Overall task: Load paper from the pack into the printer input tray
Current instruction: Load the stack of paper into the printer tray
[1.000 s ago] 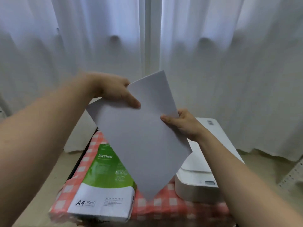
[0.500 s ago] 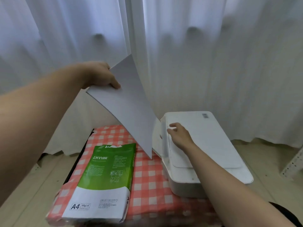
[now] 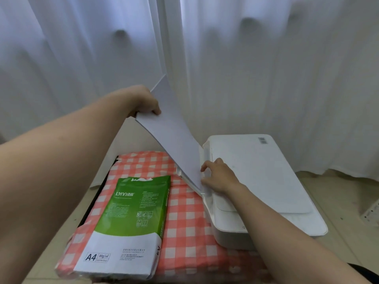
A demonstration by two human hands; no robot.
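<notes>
My left hand (image 3: 143,102) grips the upper edge of a thin stack of white paper (image 3: 174,136), which slants down to the right. Its lower edge reaches the left side of the white printer (image 3: 256,173), at the input tray flap (image 3: 205,160). My right hand (image 3: 219,175) rests on the printer's left edge beside the paper's lower corner, fingers touching the flap and paper. The green and white A4 paper pack (image 3: 127,226) lies on the checked cloth, left of the printer, its top end torn.
A red and white checked cloth (image 3: 184,222) covers the low surface under the pack and printer. White curtains (image 3: 246,68) hang close behind. Beige floor (image 3: 348,201) lies to the right of the printer.
My left hand has lowered the paper so its bottom edge meets the printer's left side. My right hand has shifted along the printer's left edge to the paper's lower corner.
</notes>
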